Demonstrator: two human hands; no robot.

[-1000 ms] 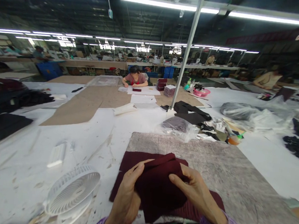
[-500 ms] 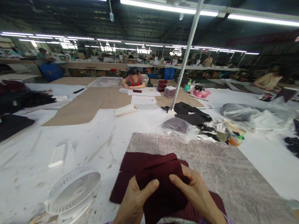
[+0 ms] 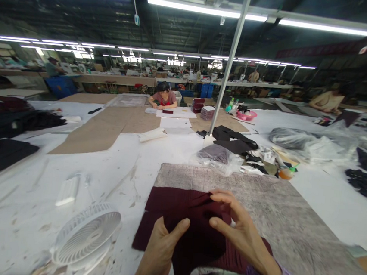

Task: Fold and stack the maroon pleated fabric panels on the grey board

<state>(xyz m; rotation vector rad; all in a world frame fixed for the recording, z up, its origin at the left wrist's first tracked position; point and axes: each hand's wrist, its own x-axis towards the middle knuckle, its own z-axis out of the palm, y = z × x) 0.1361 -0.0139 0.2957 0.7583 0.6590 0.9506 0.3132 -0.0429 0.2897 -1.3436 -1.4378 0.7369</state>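
Note:
A dark maroon piece of fabric (image 3: 197, 242) is in my left hand (image 3: 161, 250), its thumb on top and its other fingers hidden beneath. At the piece's right side is my right hand (image 3: 241, 227), thumb and fingers apart around a gap; whether a fingertip touches the cloth is hard to tell. Under both hands, more maroon fabric pieces (image 3: 161, 200) lie flat, with ribbed or pleated folds showing at the right. They rest on a grey mottled mat (image 3: 279, 220).
A white fan (image 3: 87, 238) stands at the left, near a white block (image 3: 68, 191). Beyond the mat are a plastic-bagged bundle (image 3: 216, 155), dark scraps (image 3: 237, 145) and a metal pole (image 3: 231, 60). A co-worker (image 3: 164, 96) leans over the far table. Clear plastic bags (image 3: 319, 144) lie right.
My right hand has loosened from the fabric and its fingers have spread. The raised upper part of the piece has dropped flatter, while my left hand keeps its hold.

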